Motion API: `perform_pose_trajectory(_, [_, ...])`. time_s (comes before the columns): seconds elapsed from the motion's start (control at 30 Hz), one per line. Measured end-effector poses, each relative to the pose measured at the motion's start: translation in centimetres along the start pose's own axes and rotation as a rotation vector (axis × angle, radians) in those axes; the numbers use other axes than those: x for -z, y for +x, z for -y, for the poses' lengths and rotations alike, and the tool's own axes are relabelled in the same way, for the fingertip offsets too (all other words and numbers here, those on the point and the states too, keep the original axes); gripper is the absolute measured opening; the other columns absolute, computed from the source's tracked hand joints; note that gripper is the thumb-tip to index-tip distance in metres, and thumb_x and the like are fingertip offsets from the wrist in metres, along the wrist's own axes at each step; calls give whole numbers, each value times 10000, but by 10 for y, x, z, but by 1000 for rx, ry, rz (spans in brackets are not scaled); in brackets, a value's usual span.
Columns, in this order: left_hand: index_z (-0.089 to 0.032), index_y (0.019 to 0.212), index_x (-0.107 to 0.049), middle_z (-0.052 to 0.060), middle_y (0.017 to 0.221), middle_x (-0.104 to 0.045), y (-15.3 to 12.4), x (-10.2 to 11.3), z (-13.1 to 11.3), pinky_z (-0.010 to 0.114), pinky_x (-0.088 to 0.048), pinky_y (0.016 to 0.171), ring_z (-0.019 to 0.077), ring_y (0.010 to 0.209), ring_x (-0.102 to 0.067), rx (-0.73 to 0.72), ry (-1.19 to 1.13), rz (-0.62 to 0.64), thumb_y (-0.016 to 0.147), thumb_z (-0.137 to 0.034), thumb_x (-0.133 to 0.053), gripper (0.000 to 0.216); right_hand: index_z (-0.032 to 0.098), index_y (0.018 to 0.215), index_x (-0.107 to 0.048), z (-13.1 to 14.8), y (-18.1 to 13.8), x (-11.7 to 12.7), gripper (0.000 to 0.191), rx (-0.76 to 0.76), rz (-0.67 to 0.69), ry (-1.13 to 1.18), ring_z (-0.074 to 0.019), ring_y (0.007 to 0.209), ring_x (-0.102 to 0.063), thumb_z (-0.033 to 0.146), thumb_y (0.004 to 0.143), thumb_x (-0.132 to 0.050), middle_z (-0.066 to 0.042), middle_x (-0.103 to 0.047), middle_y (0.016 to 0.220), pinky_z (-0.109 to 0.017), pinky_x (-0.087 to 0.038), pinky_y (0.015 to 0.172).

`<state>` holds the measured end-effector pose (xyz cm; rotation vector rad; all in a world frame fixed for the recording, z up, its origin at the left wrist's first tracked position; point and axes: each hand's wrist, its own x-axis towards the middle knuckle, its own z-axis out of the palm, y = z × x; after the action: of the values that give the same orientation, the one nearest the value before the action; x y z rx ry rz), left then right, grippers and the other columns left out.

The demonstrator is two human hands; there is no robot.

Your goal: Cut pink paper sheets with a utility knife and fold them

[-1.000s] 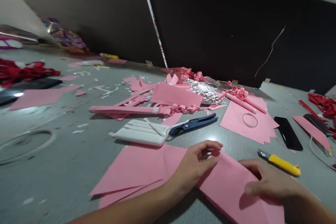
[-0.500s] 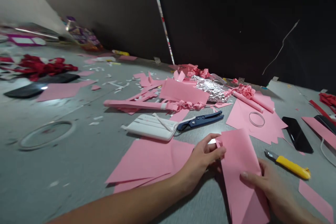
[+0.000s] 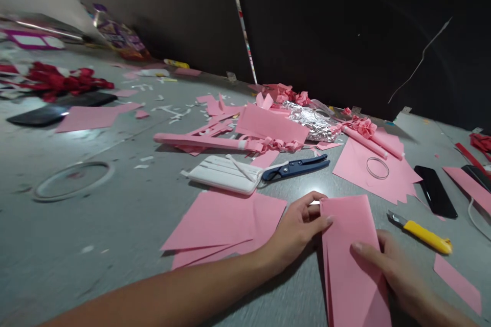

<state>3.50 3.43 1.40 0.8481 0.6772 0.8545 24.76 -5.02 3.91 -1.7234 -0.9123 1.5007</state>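
Observation:
Between my hands is a folded sheet of pink paper, its layers slightly apart along the left edge. My left hand pinches its upper left corner, thumb on the front and fingers behind. On the right edge, my right hand grips the paper with the thumb flat on its face; the other fingers are mostly hidden behind it. More pink sheets lie to the left of my left hand. A yellow utility knife with its blade out lies right of my right hand.
Beyond the hands lie a white power bank, navy scissors, a rolled pink paper stick, crumpled foil and a black phone. A tape ring is at left. A dark panel stands behind.
My left fingers have pressed the upper left corner of the paper in line, so its top edge now looks straighter. The view has shifted slightly.

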Motion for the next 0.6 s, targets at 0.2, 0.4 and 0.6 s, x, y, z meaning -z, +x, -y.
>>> perform_pose_trajectory(0.2, [-186, 928, -674, -22, 713, -713, -2, -1, -2, 231, -471, 625, 111, 632, -619, 11, 2, -3, 734, -583, -1003, 550, 126, 900, -840, -6, 1, -2, 520, 55, -7, -91, -293, 834, -705, 630, 777, -856, -142, -787, 886, -355, -551, 728])
perform_pose_trajectory(0.4, [-146, 863, -757, 11, 699, -699, -1, -2, 1, 234, -457, 564, 121, 589, -608, 5, 51, -71, 722, -630, -981, 551, 108, 867, -837, -6, 0, -5, 511, 65, -1, -106, -254, 749, -665, 610, 768, -848, -119, -762, 815, -334, -504, 678])
perform_pose_trajectory(0.6, [-140, 815, -785, 9, 679, -677, -1, -3, 1, 243, -461, 571, 114, 580, -590, -1, 54, -89, 727, -613, -978, 519, 116, 862, -837, -7, 1, -4, 552, 63, 28, -61, -261, 735, -686, 656, 757, -878, -125, -780, 818, -332, -512, 667])
